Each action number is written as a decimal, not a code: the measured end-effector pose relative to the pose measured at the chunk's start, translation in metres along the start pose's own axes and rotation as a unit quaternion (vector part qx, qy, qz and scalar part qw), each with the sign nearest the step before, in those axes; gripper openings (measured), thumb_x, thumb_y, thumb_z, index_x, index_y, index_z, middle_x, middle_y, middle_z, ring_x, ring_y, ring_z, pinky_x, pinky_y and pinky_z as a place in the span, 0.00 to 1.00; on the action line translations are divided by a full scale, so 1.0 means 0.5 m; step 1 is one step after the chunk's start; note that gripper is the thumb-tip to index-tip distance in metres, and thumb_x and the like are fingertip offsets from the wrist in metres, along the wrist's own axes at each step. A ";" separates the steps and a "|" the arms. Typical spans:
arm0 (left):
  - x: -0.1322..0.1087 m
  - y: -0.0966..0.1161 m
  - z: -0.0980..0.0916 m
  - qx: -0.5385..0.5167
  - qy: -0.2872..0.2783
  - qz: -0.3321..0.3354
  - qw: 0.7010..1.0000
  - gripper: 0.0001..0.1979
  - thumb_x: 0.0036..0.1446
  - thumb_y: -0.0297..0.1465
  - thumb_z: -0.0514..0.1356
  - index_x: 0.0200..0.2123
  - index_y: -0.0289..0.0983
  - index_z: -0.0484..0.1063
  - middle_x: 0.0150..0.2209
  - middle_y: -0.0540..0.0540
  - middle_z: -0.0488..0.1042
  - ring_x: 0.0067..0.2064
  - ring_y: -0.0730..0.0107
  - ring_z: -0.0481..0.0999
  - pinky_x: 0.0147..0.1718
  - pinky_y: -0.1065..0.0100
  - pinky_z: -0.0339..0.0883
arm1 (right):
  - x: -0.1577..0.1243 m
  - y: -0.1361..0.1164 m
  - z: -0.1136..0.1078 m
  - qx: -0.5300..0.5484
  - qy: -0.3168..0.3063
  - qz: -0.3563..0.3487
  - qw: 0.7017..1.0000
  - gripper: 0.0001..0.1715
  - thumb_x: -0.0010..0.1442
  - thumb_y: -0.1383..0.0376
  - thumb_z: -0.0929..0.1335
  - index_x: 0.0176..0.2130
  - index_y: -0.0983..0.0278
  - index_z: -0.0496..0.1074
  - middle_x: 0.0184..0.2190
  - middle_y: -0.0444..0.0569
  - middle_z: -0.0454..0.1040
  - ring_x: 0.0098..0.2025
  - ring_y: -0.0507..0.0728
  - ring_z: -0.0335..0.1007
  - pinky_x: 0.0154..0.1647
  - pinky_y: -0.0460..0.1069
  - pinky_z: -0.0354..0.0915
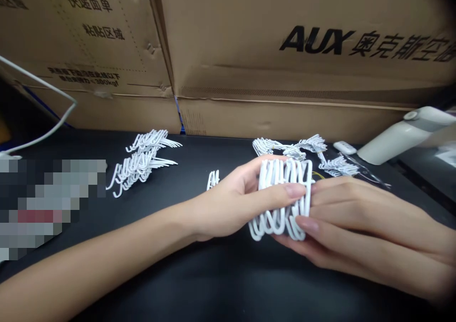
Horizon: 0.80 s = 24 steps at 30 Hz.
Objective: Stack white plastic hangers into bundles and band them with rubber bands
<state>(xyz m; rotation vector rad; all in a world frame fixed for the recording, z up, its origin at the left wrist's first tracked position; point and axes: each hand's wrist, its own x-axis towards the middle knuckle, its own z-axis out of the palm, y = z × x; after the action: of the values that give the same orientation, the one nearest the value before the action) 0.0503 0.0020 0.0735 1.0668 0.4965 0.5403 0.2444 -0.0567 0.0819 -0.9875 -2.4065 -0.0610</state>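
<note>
A bundle of white metal hooks (276, 194), nested side by side with rounded bends, is held up between both hands above the dark table. My left hand (235, 198) closes round its left side, thumb laid across the front. From the right, my right hand (349, 217) grips the lower right edge with its thumb, fingers behind. A thin yellow tie (318, 175) shows by the right fingers; whether it is wrapped round the bundle I cannot tell. A few loose white hooks (213, 179) lie just beyond my left wrist.
Piles of white hooks (142, 158) lie at the left, and more bunched hooks (309, 144) at the back right. A white bottle-shaped device (395, 139) leans near a small white object (345, 147). Large cardboard boxes (302, 84) stand behind the table. A white cable (46, 77) hangs at left.
</note>
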 end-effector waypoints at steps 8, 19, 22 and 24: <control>0.002 0.001 0.002 -0.038 0.001 -0.007 0.999 0.11 0.54 0.30 0.63 0.42 0.38 0.71 0.33 0.52 0.74 0.33 0.76 0.73 0.34 0.74 0.67 | 0.002 -0.033 0.001 0.111 0.061 0.066 0.990 0.07 0.63 0.64 0.66 0.33 0.56 0.74 0.33 0.40 0.80 0.36 0.54 0.76 0.45 0.49 0.71; -0.006 0.010 0.006 -0.001 -0.004 0.031 1.000 0.14 0.55 0.29 0.63 0.46 0.40 0.71 0.36 0.51 0.76 0.38 0.72 0.76 0.38 0.72 0.69 | -0.007 -0.035 0.013 0.082 0.072 0.061 0.992 0.03 0.59 0.64 0.69 0.35 0.56 0.75 0.31 0.40 0.79 0.37 0.55 0.75 0.51 0.52 0.68; -0.008 0.012 0.009 0.023 0.022 0.060 0.998 0.17 0.54 0.29 0.63 0.48 0.41 0.69 0.41 0.50 0.76 0.44 0.68 0.76 0.42 0.69 0.70 | -0.003 -0.018 0.005 0.066 0.012 0.035 0.997 0.03 0.60 0.60 0.68 0.34 0.55 0.74 0.32 0.42 0.79 0.37 0.57 0.76 0.54 0.55 0.66; -0.009 0.012 0.011 0.027 0.027 0.074 0.997 0.20 0.54 0.29 0.64 0.50 0.41 0.68 0.43 0.48 0.76 0.45 0.66 0.77 0.42 0.68 0.70 | 0.003 -0.009 -0.002 0.100 0.003 0.022 0.995 0.03 0.59 0.61 0.69 0.37 0.56 0.72 0.32 0.41 0.79 0.37 0.57 0.77 0.58 0.56 0.64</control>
<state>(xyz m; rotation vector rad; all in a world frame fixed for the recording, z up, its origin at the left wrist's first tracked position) 0.0493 -0.0022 0.0815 1.1493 0.4840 0.6897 0.2409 -0.0593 0.0840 -0.9452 -2.3304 0.1893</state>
